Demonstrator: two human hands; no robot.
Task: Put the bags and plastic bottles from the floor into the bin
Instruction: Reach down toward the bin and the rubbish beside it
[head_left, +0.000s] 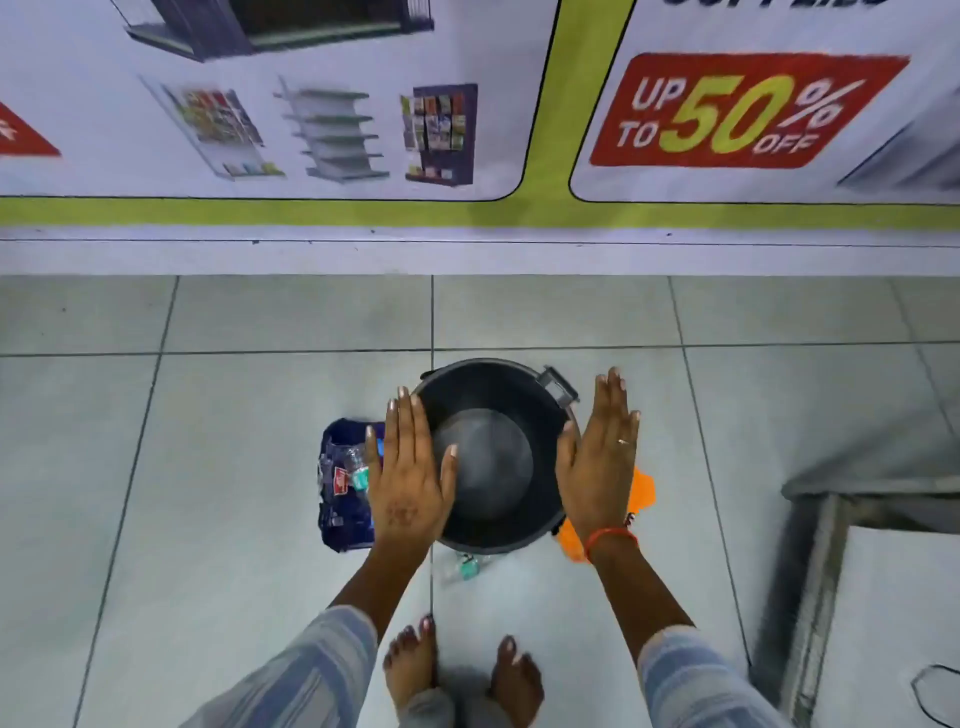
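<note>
A black bin (491, 457) is seen standing upright on the tiled floor (234, 467), nothing visible inside it. Both hands are held flat and open above it, palms down, gripping nothing: the left hand (408, 467) over the bin's left rim, the right hand (602, 457) over its right. A dark blue bag (345, 514) with a plastic bottle (356, 470) on it lies just left of the bin, an orange bag (641, 491) just right, and a second bottle (465, 566) near its front edge.
</note>
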